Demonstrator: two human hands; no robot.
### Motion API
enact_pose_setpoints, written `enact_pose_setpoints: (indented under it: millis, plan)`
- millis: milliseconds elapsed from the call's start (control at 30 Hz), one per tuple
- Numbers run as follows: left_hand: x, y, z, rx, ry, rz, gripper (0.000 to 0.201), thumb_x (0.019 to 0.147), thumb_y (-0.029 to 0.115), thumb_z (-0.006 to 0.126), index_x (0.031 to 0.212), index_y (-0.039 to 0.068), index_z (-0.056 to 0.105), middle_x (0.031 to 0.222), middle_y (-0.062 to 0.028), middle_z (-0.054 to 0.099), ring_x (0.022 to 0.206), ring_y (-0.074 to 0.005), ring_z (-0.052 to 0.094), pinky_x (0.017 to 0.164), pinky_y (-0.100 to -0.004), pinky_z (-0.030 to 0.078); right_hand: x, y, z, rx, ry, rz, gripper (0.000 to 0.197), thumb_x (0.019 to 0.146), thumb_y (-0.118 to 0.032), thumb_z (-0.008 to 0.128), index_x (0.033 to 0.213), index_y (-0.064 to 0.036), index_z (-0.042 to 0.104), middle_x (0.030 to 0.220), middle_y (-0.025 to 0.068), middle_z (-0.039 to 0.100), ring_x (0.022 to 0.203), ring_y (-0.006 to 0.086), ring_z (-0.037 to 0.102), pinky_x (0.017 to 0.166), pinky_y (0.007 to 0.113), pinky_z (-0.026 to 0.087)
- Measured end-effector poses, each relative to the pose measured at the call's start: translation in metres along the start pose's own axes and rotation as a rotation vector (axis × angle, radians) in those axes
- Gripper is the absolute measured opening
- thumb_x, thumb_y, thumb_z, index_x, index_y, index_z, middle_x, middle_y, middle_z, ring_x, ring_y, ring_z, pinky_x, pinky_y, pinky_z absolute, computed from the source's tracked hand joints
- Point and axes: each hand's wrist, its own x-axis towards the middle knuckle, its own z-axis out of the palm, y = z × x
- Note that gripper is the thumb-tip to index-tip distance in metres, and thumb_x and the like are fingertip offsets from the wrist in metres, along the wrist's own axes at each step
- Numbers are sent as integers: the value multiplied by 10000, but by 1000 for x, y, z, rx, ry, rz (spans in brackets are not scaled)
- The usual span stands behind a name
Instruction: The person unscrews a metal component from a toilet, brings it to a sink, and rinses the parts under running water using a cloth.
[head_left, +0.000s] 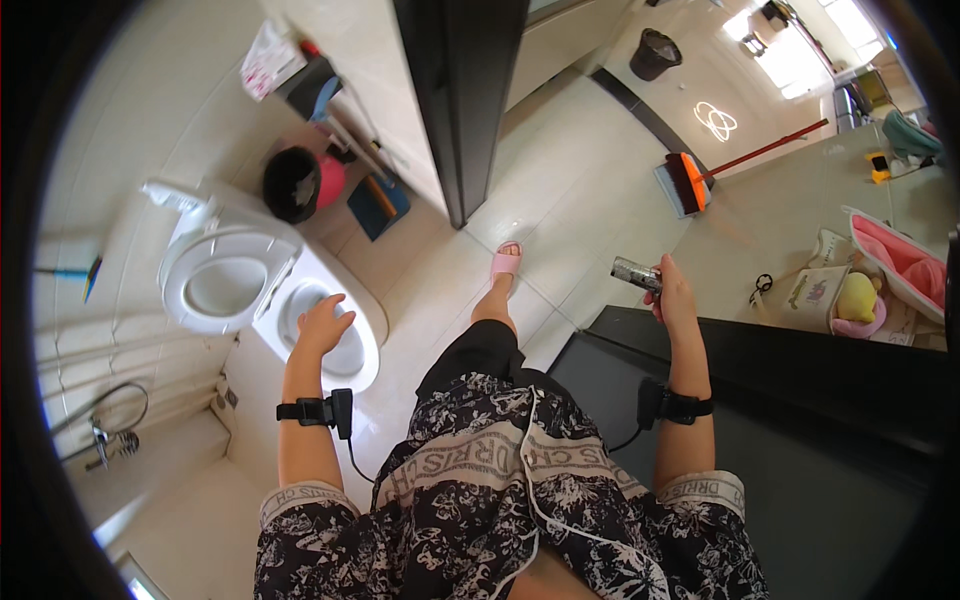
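My left hand (322, 326) is held out with fingers apart and nothing in it, over the open bowl of a white toilet (372, 295). The toilet's lid (277, 252) is raised. Off to the right, my right hand (677, 292) closes round one end of a short, shiny silver cylinder (632, 271) with dark patches, its far end pointing left. I cannot make out what kind of thing it is. Below that hand lies a dark door panel or surface (640, 350).
A black bin (290, 186), a pink bucket (331, 180) and a blue dustpan (378, 207) stand by the wall beyond the toilet. A dark door frame (458, 110) rises ahead. A broom (690, 185) lies or leans farther right. Bags and a soft toy (856, 298) sit at the far right.
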Motion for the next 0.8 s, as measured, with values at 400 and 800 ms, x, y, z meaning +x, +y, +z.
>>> enact_pose_setpoints:
  millis: [400, 800]
  plan:
    - [150, 197, -13, -254, -498, 418, 429, 813, 265, 623, 1170, 36, 554, 1103, -163, 609, 999, -271, 590, 866, -344, 462, 135, -121, -11, -198, 74, 142, 509, 914, -487, 384, 933, -13, 568, 608, 88, 580, 554, 209, 545, 574, 320, 431]
    - [265, 369, -31, -386, -406, 515, 494, 802, 252, 626, 1238, 59, 496, 1148, -187, 567, 993, -299, 578, 859, -363, 461, 248, -73, -122, -236, 186, 247, 437, 908, -419, 482, 1040, -5, 534, 651, 57, 551, 439, 123, 498, 381, 259, 388]
